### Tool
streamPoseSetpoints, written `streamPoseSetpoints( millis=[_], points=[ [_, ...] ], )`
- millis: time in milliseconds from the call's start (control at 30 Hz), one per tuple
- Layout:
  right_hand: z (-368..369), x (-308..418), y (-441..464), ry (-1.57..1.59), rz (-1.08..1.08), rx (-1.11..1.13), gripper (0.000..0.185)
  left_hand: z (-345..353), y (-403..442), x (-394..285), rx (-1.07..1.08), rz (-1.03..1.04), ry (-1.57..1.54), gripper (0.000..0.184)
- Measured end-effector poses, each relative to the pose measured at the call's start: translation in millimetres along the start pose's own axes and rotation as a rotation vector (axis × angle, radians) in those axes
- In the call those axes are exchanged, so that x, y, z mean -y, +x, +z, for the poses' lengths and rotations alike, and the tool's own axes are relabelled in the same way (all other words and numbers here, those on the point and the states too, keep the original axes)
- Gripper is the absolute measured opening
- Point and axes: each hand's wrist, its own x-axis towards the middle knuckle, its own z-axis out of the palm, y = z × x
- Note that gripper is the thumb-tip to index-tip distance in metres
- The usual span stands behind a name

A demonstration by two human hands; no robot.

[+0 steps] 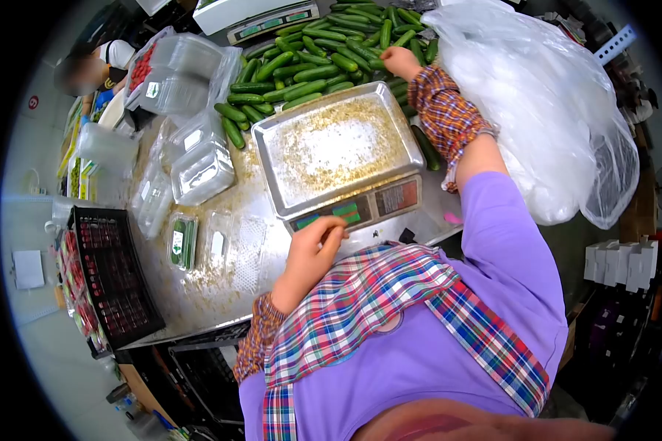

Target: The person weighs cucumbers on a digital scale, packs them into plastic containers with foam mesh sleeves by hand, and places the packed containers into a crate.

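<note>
Right hand [402, 63] up at the top of the frame, right of centre, fingers bent down at the near right part of the cucumber heap [316, 72]. Fingertips partly hidden; cannot tell whether it grips a cucumber or only touches one.

Left hand [316, 239] at mid-frame, by the front edge of the scale [397, 200]. Fingers loosely curled, thumb close to them, nothing seen in the hold.

Metal tray [338, 136] sits over the scale, centre of frame: no cucumbers in it, floor stained. Heap runs along its far side; one loose cucumber [426, 148] lies just beside its right rim, close to the checked right sleeve [443, 99].

Step in hand, as I judge it: picking from the heap. Best done by taking a top cucumber around its middle and lifting straight, so neighbours don't roll. Smooth skins probably slip; a firm, gentle hold should do. Worth keeping the sleeve off the tray rim, and the left hand from leaning on the scale, lest the reading shift. Big plastic bag [522, 103], upper right, lies near the forearm; could snag.
</note>
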Motion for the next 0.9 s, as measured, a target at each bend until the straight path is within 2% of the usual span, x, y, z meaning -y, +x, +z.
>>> streamPoseSetpoints(
  millis=[100, 167, 200, 267, 300, 367, 400, 500, 533, 633, 733, 867, 900],
  points=[
    [-3, -68, 2, -0.009, 0.022, -0.125, 0.021, -12, -9, 17, -0.103, -0.162, -0.108, 0.012],
    [-4, -105, 23, -0.080, 0.344, -0.061, 0.018, -17, -16, 34, -0.195, -0.305, -0.224, 0.013],
    [-9, -111, 26, 0.398, 0.429, 0.016, 0.013, -19, -18, 40, -0.236, -0.382, -0.280, 0.013],
    [-19, -112, 32, 0.830, 0.464, 0.037, 0.010, -23, -17, 45, -0.295, -0.451, -0.311, 0.013],
    [-20, -113, 34, 0.781, 0.424, -0.010, 0.014, -23, -16, 47, -0.323, -0.485, -0.323, 0.013],
    [-37, -108, 39, 0.436, 0.406, 0.025, 0.017, -22, -9, 47, -0.334, -0.520, -0.305, 0.013],
    [-44, -105, 41, 0.349, 0.371, 0.045, 0.026, -22, -6, 48, -0.332, -0.536, -0.297, 0.013],
    [-45, -121, 61, -0.025, -0.066, 0.026, 0.031, -20, 2, 48, -0.324, -0.560, -0.267, 0.013],
    [-43, -112, 68, 0.029, -0.088, 0.145, 0.035, -19, 3, 47, -0.324, -0.566, -0.259, 0.013],
    [-25, -77, 61, -0.114, -0.326, 0.374, 0.049, -16, 5, 46, -0.321, -0.581, -0.267, 0.013],
    [-1, -53, 48, -0.411, -0.291, 0.498, 0.058, -12, 3, 46, -0.334, -0.607, -0.276, 0.013],
    [9, -59, 53, -0.326, -0.199, 0.509, 0.059, -14, -3, 44, -0.356, -0.615, -0.260, 0.013],
    [5, -61, 56, -0.221, -0.206, 0.473, 0.046, -15, -6, 45, -0.365, -0.620, -0.255, 0.013]
  ],
)
